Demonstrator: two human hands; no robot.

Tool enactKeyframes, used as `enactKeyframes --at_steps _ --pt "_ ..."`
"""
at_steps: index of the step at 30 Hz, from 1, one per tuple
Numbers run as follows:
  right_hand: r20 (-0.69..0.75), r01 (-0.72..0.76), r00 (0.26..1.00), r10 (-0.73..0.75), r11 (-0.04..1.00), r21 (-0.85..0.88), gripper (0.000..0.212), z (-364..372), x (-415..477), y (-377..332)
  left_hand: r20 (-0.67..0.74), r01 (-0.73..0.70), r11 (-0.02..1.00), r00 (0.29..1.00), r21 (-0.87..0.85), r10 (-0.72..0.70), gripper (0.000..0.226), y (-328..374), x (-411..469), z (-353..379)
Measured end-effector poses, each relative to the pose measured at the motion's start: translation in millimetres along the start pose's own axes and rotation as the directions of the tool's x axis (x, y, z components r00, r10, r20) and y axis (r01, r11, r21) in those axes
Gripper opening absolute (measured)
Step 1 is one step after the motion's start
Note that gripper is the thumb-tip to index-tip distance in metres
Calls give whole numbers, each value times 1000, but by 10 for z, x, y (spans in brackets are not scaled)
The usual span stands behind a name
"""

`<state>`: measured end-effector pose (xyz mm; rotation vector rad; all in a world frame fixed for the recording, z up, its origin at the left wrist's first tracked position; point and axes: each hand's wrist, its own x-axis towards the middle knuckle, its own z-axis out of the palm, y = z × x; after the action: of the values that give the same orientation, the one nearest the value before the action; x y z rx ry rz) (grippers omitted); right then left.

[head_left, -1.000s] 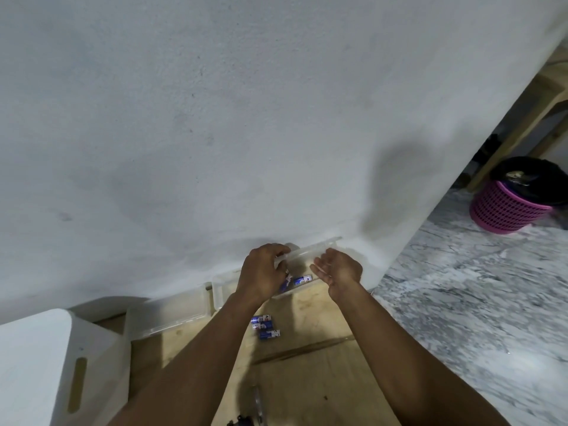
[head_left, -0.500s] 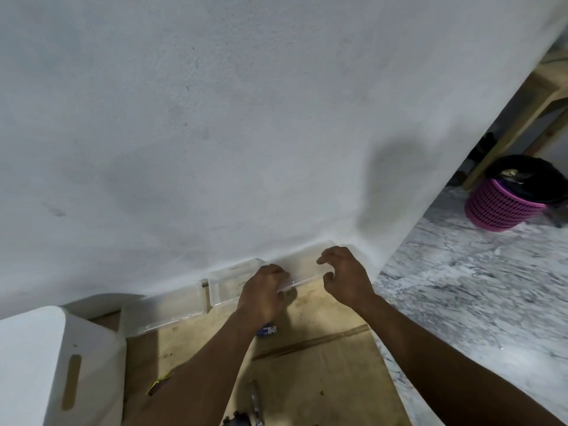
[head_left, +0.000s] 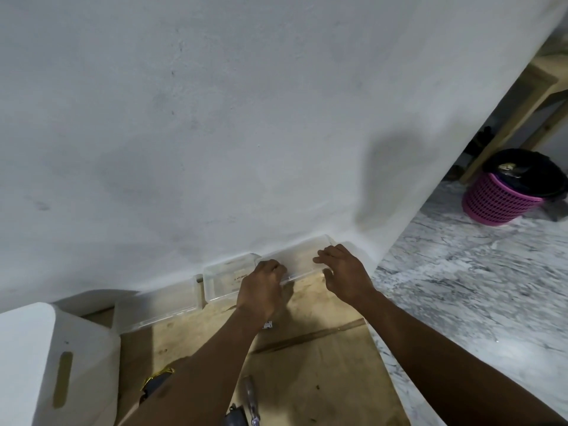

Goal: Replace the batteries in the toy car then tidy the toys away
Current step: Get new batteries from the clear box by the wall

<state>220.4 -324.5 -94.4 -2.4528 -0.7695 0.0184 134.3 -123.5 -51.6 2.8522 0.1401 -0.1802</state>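
Observation:
A clear plastic box [head_left: 224, 281] lies flat on the wooden board [head_left: 322, 364], pushed against the white wall. My left hand [head_left: 264, 287] curls over its front rim near the middle. At the box's right end my right hand [head_left: 344, 272] has its fingers on top and its thumb at the front edge. One blue battery [head_left: 268, 325] peeks out from under my left wrist. A dark toy with yellow trim [head_left: 156, 379] is mostly hidden by my left forearm. A screwdriver [head_left: 250, 398] lies at the bottom edge.
A second clear box [head_left: 159, 305] sits left of the first along the wall. A white storage bin [head_left: 46, 364] with a handle slot stands at bottom left. On the marble floor at right are a pink basket [head_left: 504, 198] with a black bag and wooden table legs [head_left: 507, 124].
The clear box was tilted up in both hands with batteries visible inside. It now lies flat against the wall, and most of the loose batteries are hidden by my left arm.

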Motion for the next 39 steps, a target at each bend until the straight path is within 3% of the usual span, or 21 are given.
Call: enactKeyframes --at_steps 3,5,7,9,12,16,23,26,29,32,39 --pt "6 -9 1000 9 999 -32 44 -12 -7 -47 -19 -32 999 999 -19 32 37 -28 12 16" --pt "28 -23 999 25 998 -52 42 -16 0 -95 42 -53 997 998 -54 55 38 -44 17 -55" --pt "26 -33 999 35 997 -73 40 -21 2 -134 83 -37 986 995 -163 52 43 -40 -41 -164" --pt "-41 -40 998 38 997 -67 39 -1 -56 -203 13 -15 958 1000 -285 20 54 -52 -203 -273" --pt "-170 -17 985 21 1000 27 36 75 -290 -354 -194 26 894 973 -447 -125 24 -205 -517 -299" --pt "-134 5 991 4 998 67 34 262 -668 -573 -204 186 729 888 -659 -411 14 -566 -1148 -216" --pt "0 -24 1000 24 998 53 40 494 -1217 -1111 -124 456 610 727 -648 -675 17 -1177 -2388 -92" --pt "23 16 1000 -17 1000 15 41 606 -1369 -1315 -97 547 577 670 -606 -736 37 -1358 -2636 -42" --pt "57 34 998 -35 999 27 40 661 -1449 -1496 21 565 528 695 -634 -719 46 -1441 -2694 -36" --pt "92 18 996 -21 999 40 39 687 -1403 -1628 165 602 449 699 -661 -695 29 -1487 -2670 -12" --pt "204 44 979 -19 992 -118 49 802 -1127 -1662 355 632 250 670 -733 -652 35 -1555 -2617 82"
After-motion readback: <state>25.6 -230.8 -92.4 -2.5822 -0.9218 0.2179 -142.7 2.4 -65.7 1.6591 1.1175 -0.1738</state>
